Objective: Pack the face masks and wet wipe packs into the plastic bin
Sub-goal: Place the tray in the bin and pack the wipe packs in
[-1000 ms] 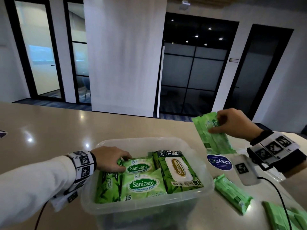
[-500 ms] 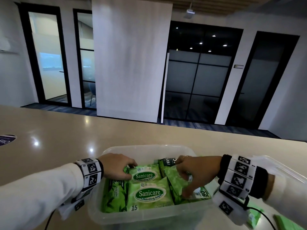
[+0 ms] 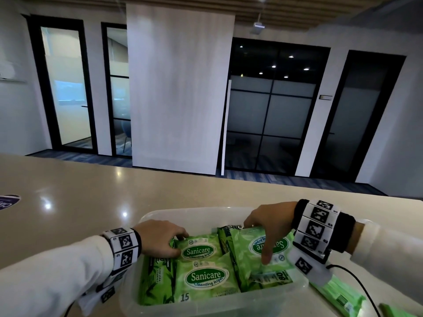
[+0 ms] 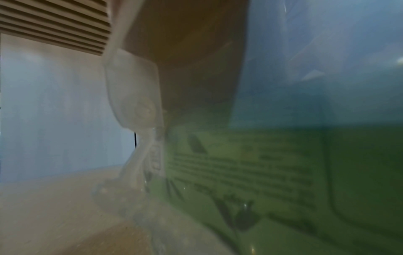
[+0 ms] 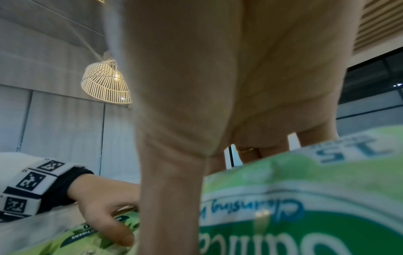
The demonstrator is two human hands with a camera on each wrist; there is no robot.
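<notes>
The clear plastic bin (image 3: 206, 212) stands at the table's near edge and holds several green wet wipe packs. My right hand (image 3: 257, 242) holds a light-green Sanicare pack (image 3: 277, 243) that lies upside down on a large dark-green pack (image 3: 272, 279) at the bin's right side. Its thumb (image 5: 170, 207) presses on the pack's face and its fingers hook the far edge. My left hand (image 3: 177, 244) grips the far end of the packs on the bin's left, by the small Sanicare pack (image 3: 199, 250). The left wrist view is blurred: bin wall (image 4: 133, 96), a green pack (image 4: 250, 172).
Green face mask packs (image 3: 338, 294) lie on the beige table (image 3: 80, 202) just right of the bin, partly behind my right wrist and its cable. A round blue sticker (image 3: 6, 202) sits at the far left. Beyond the table are glass doors and a white pillar.
My right hand brought the light-green pack from above the table on the right into the bin and laid it on the large dark pack. My left hand stayed in place.
</notes>
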